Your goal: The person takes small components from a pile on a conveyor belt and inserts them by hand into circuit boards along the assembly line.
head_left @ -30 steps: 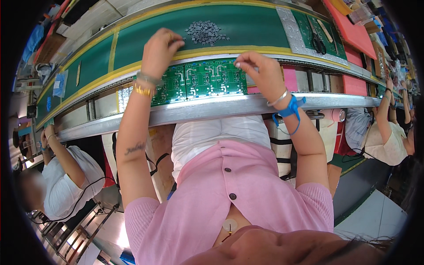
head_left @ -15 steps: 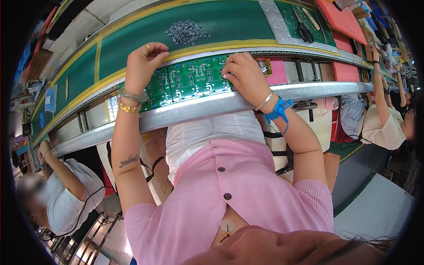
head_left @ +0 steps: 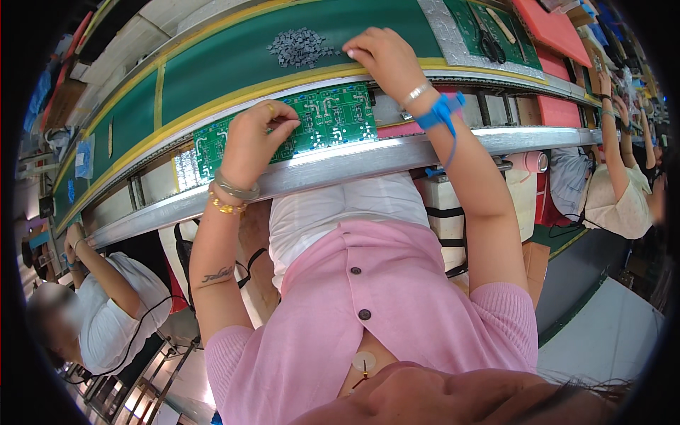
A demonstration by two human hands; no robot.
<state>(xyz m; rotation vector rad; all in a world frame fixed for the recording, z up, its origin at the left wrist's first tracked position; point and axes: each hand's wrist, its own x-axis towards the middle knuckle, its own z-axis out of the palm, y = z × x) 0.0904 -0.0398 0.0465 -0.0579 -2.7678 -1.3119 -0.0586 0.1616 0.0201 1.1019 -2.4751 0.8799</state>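
A long panel of green circuit boards (head_left: 331, 127) lies on the metal conveyor rail in front of me, dotted with small blue and pale parts. My left hand (head_left: 256, 140) hovers over its left-middle part, thumb and index finger drawn together; anything between them is too small to make out. On the green bench behind the rail is a loose pile of small grey parts (head_left: 300, 48). My right hand (head_left: 386, 60) is at the pile's right edge, palm down, with its fingertips pinched together and hiding whatever they hold. A blue wrist strap (head_left: 440, 112) is around my right wrist.
Scissors (head_left: 489, 44) and a wooden-handled tool (head_left: 501, 27) lie at the far right beside red foam sheets (head_left: 549, 30). The silver rail (head_left: 304, 176) runs between me and the boards. Other people work on the left (head_left: 117, 297) and right (head_left: 616, 180).
My right hand has left the right end of the board and moved up to the grey pile. My left hand has come nearer and rightward, over the board.
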